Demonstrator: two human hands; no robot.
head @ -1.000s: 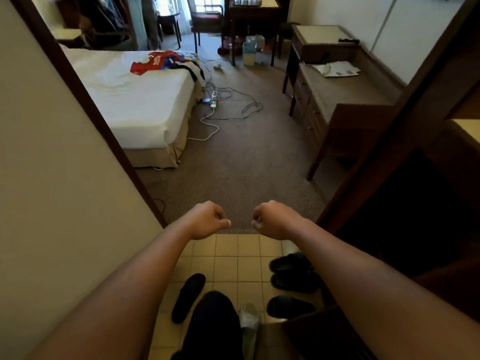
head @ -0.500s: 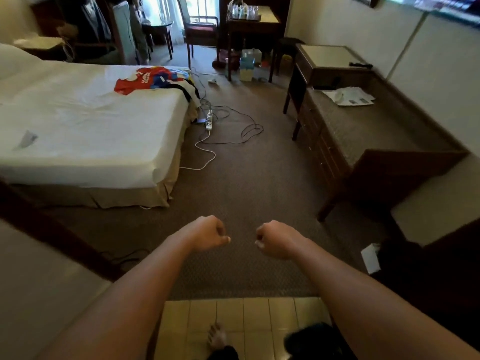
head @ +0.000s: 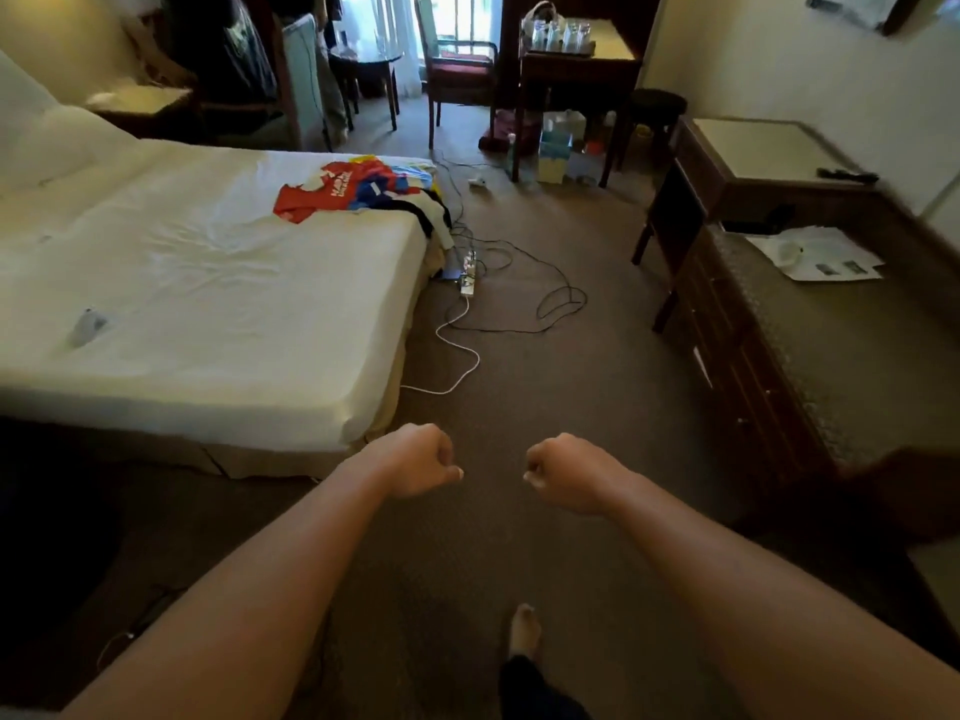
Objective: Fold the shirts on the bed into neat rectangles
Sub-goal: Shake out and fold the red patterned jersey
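Both arms reach into the lower middle of the frame; the left hand is curled into a loose fist, holding nothing; the right hand is curled the same way, empty, just beside it with a gap of carpet between the two. Below them, at the bottom centre, a bare foot steps on the carpet. Out to the left, the bed fills the middle left of the frame, white sheet rumpled; the shirts lie in a colourful heap at its far right corner, upper centre-left, red one on top, some spilling over the edge; well apart from both hands, none of them folded. Right of the bed, in the centre, a power strip sits on the carpet with a white cable and dark cables looping away from it. On the right edge, a long dresser with papers on top. Up at the top, a chair stands by the bright window, a small table beside it carrying glasses; what sits under that table is too blurred to tell.
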